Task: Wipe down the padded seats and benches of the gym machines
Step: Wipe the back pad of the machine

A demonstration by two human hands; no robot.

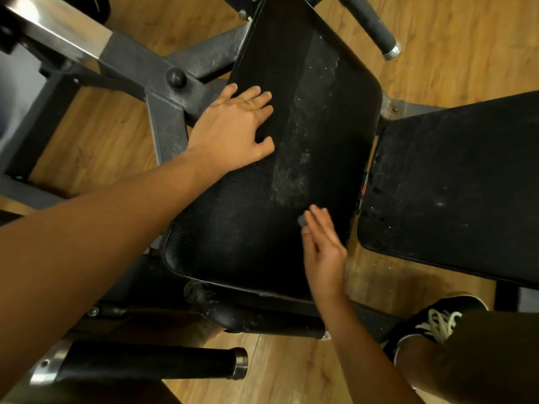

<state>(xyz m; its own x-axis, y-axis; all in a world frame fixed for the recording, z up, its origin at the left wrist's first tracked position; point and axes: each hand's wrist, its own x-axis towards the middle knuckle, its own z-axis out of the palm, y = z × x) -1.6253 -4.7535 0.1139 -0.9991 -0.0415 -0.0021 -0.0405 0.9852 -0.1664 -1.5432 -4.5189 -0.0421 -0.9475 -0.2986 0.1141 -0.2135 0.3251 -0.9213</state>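
While left hand (pixel 233 132) lies flat, pebbled black pad (pixel 233 228), dust-streaked

No readable text, label, brand or number shows anywhere.

Warmly lit wood-plank floor (pixel 466 45) is shown beneath a dark, dust-speckled steel frame (pixel 166 112); a black-sleeved bar (pixel 151 364) with a metal end cap is seen nearby.

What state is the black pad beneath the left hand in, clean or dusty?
Partly dusty. The black pad carries a whitish speckled streak down its middle, between the left hand and right hand.
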